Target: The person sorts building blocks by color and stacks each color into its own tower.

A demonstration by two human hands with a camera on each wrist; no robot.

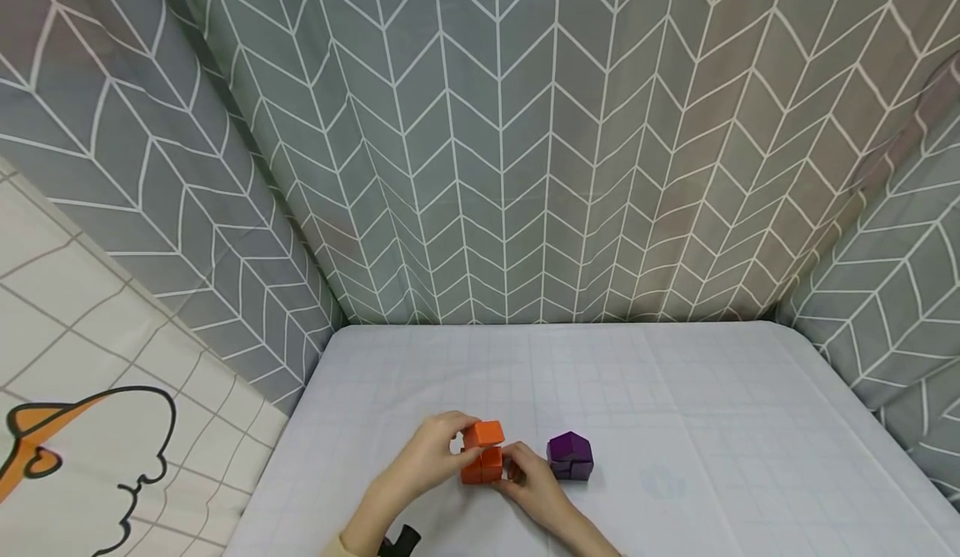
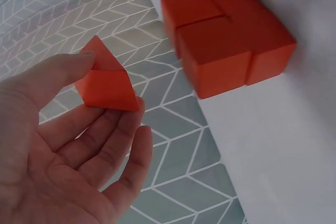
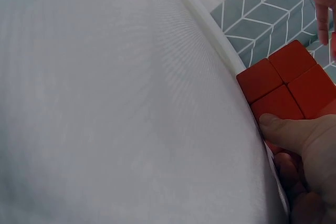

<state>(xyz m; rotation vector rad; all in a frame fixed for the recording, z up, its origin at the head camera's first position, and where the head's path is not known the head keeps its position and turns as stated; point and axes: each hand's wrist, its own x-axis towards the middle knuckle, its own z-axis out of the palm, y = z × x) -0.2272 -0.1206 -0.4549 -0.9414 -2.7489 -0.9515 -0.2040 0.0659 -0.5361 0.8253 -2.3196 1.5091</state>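
Observation:
My left hand [image 1: 427, 455] pinches a small orange wedge-shaped block [image 2: 108, 85] between thumb and fingers. In the left wrist view this block is apart from the others. Several orange cube-like blocks [image 1: 482, 469] stand pressed together on the table, just below the raised block in the head view. My right hand [image 1: 537, 489] grips this group from its right side. In the right wrist view the right thumb [image 3: 289, 130] lies on the front face of one orange block, with the other fingers partly hidden at the side.
A group of dark purple blocks [image 1: 570, 457] with a peaked top sits right of my right hand. The white cloth-covered table [image 1: 675, 424] meets a patterned grey curtain [image 1: 525, 165] behind. A black object [image 1: 405, 540] shows near my left wrist.

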